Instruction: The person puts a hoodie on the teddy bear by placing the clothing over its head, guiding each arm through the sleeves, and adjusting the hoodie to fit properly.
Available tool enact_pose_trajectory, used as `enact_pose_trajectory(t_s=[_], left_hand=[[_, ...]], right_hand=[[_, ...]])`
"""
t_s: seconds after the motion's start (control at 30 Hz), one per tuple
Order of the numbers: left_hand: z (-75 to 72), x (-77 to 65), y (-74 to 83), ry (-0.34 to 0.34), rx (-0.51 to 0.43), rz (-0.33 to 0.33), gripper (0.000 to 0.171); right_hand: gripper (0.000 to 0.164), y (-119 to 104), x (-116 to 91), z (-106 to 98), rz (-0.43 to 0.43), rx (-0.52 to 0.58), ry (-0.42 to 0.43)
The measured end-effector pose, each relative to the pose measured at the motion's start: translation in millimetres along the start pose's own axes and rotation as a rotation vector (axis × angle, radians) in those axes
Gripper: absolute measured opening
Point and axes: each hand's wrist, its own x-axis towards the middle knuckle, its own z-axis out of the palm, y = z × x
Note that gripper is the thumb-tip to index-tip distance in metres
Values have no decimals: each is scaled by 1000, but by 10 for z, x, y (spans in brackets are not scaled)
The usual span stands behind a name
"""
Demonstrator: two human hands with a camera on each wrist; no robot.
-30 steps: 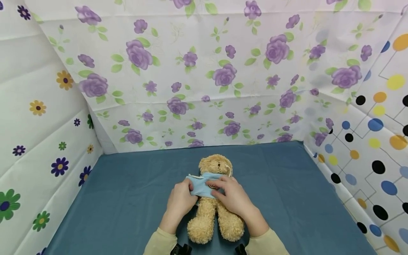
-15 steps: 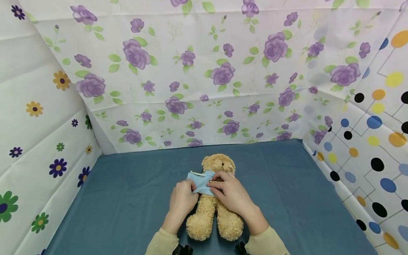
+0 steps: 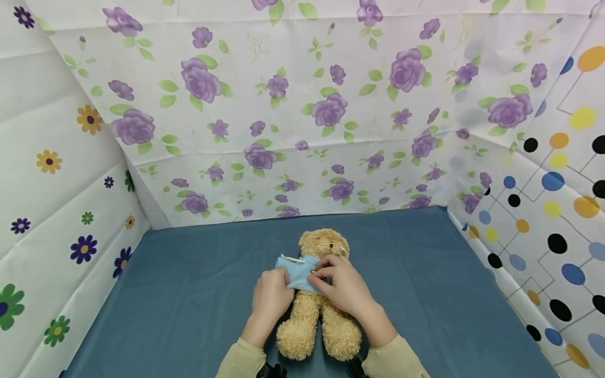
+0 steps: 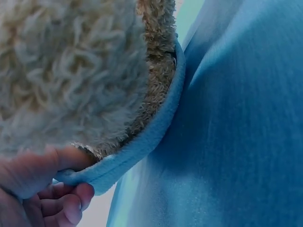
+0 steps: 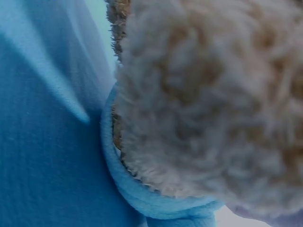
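A curly tan teddy bear [image 3: 298,336] lies on its back, legs toward me, wearing a light blue shirt [image 3: 298,273] with a white cord [image 3: 293,259] near its neck. My left hand [image 3: 271,296] grips the shirt's lower side; in the left wrist view its thumb is inside the hem [image 4: 147,137] and the fingers are beneath. On the chest, my right hand [image 3: 347,289] pinches the shirt front between thumb and fingertips, partly covering a small print. The right wrist view shows blurred fur [image 5: 213,104] and the hem [image 5: 142,203], with the fingers hidden.
The bear rests on a blue cloth-covered table [image 3: 198,283]. Behind stands a sheet with purple roses [image 3: 260,156]. A flower-print sheet [image 3: 56,210] walls the left side and a dotted sheet [image 3: 534,252] the right.
My right fingers have drawn together from lying spread on the shirt front and now cover more of the print. The left hand keeps its hold, moving only slightly.
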Motion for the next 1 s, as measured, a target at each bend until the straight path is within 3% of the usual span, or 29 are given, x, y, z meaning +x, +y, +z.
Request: enact_pose_trajectory(t_s=[0.17, 0.27, 0.4, 0.47, 0.5, 0.57, 0.63, 0.77, 0.87, 1.0], left_hand=[[-6, 5, -16, 2, 13, -14, 56], [-24, 16, -58, -22, -9, 40, 54], [-208, 71, -221, -221, -147, 168, 30], [-352, 103, -318, -324, -243, 189, 19], [-417, 120, -359, -343, -283, 187, 17], [-517, 142, -411, -307, -335, 161, 16], [-563, 159, -440, -209, -340, 123, 14], [-541, 178, -466, -57, -322, 68, 11], [-481, 181, -481, -49, -326, 77, 18], [-416, 180, -494, -101, -324, 93, 19]], right_hand=[[17, -26, 24, 46, 14, 0, 30], [10, -26, 29, 67, 28, -14, 47], [11, -4, 34, 59, 8, -30, 23], [14, 6, 35, 40, -13, -38, 8], [16, 9, 34, 28, -23, -42, 2], [18, 18, 30, 6, -41, -51, -2], [21, 28, 27, -8, -77, -70, -9], [27, 47, 27, 9, -177, -118, -59], [29, 60, 28, 39, -222, -138, -94], [25, 57, 32, 51, -202, -108, -107]])
